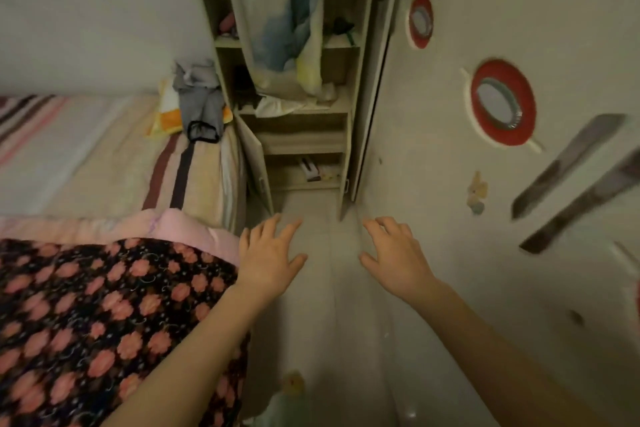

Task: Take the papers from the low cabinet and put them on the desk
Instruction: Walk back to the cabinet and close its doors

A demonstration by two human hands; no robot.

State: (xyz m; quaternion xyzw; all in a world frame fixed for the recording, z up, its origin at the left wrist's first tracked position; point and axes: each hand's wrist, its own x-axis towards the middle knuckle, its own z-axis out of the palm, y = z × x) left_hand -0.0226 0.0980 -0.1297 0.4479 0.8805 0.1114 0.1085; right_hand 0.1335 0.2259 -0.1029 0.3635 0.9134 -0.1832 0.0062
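**Reaching toward the open low cabinet, both hands empty**

The low cabinet (pixel 304 166) stands open at the foot of the tall shelving, its doors swung out. On its bottom shelf lie what look like the papers (pixel 313 170), blurred and small. The left hand (pixel 268 262) and right hand (pixel 394 258) hover short of the cabinet, fingers spread wide, holding nothing, well apart from the papers. This appears to be the approach step. The next move likely calls for going closer and lower, between the doors. No table shows.
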